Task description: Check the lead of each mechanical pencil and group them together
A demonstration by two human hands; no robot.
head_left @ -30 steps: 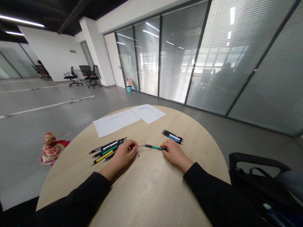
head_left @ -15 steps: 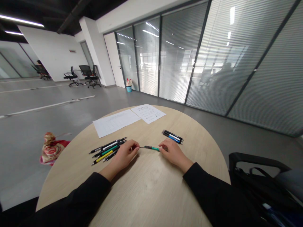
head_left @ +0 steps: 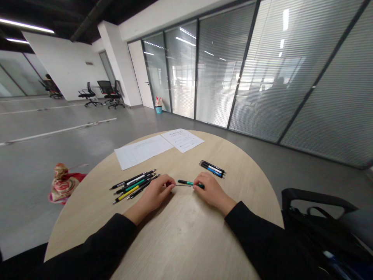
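Note:
My left hand [head_left: 159,190] pinches one end of a thin, dark pen refill [head_left: 183,185] between thumb and fingertips. The refill lies nearly level, its other end at the fingertips of my right hand [head_left: 210,190]. That hand is closed in a pinch at the refill's end. Just behind the refill rests a green pen barrel [head_left: 186,182] with a dark tip, running under my right fingers, which partly cover it. Left of my left hand is a group of several pens [head_left: 132,186], in black, white, green and yellow. Beyond my right hand are several black, white and blue pens [head_left: 212,169].
The round wooden table [head_left: 186,241] carries two printed sheets, one wide [head_left: 142,151] and one smaller [head_left: 183,140], near its far edge. A black chair [head_left: 317,198] stands at the right. On the floor at left sits a red and gold bag [head_left: 64,184].
My left hand has shifted slightly right with the refill, bringing its free end to my right fingertips. My right fingers have changed their hold; the green barrel has stayed nearly in place.

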